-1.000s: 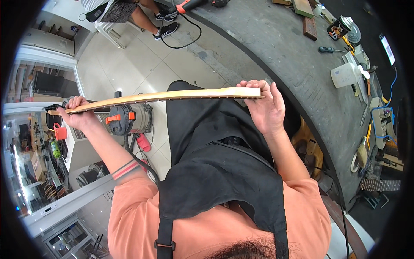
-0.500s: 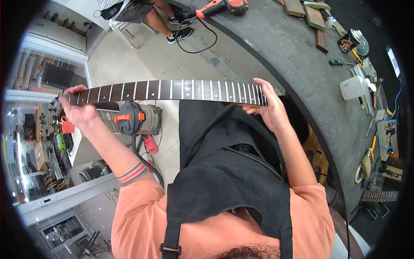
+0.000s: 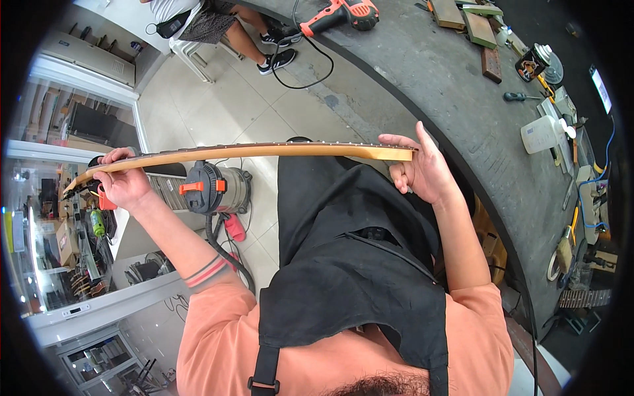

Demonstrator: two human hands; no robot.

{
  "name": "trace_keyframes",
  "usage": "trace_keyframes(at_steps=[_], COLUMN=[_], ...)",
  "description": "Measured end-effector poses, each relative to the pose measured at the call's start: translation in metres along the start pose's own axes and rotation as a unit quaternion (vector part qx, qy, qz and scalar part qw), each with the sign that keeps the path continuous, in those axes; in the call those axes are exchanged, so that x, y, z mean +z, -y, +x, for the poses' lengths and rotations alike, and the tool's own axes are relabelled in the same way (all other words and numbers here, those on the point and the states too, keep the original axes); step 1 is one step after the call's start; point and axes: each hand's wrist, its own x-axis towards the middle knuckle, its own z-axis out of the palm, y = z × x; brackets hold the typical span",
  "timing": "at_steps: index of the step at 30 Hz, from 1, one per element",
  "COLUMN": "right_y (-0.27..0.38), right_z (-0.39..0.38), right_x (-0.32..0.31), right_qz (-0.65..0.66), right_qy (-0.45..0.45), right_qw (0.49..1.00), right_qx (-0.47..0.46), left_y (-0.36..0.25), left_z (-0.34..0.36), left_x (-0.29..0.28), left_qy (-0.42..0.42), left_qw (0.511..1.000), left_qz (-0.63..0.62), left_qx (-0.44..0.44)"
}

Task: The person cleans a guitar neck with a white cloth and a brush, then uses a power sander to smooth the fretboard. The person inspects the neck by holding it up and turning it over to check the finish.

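A guitar neck (image 3: 251, 152) spans the space in front of my black apron, seen edge-on, its pale wooden side toward me and the dark fretboard edge on top. My left hand (image 3: 125, 181) is closed round it close to the headstock (image 3: 74, 185), where dark tuners show. At the other end, the squared heel (image 3: 396, 155) rests against the palm of my right hand (image 3: 429, 165). One digit lies over the fretboard side, one finger points up, and the others curl beneath the heel.
A grey workbench (image 3: 422, 72) curves along my right, with a red-and-black corded power tool (image 3: 340, 16), wood blocks (image 3: 481, 30), a screwdriver (image 3: 522, 96) and a plastic bottle (image 3: 541, 135). A shop vacuum (image 3: 214, 188) stands on the floor. Ahead, a person (image 3: 211, 26) sits on a stool.
The neck has rolled from showing its fretted face to showing its side edge, and the headstock has come into sight. Both hands turned with it; the right moved slightly outward.
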Motion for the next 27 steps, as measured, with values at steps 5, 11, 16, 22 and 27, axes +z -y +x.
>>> trace_keyframes(at_steps=[5, 11, 16, 22, 27], right_y=[-0.002, -0.002, -0.003, -0.003, -0.008], right_z=[-0.006, -0.011, -0.014, -0.021, -0.011], right_x=[-0.005, -0.007, -0.003, 0.001, -0.009], right_qz=[-0.009, -0.022, -0.02, -0.005, -0.026], right_qy=[0.022, 0.011, -0.018, -0.058, -0.11], right_qw=[1.0, 0.999, 0.998, 0.997, 0.993], right_qx=[-0.013, -0.034, -0.052, -0.057, -0.044], left_y=[0.001, 0.008, 0.016, 0.023, 0.029], left_z=[-0.006, -0.009, -0.016, -0.033, -0.051], left_x=[0.005, 0.017, 0.031, 0.063, 0.096], left_qy=[0.009, 0.013, 0.014, 0.036, 0.081], left_qw=[1.0, 1.0, 0.999, 0.999, 0.994], left_qz=[-0.023, -0.01, -0.01, -0.017, 0.038], left_qx=[-0.007, 0.016, 0.033, 0.022, 0.057])
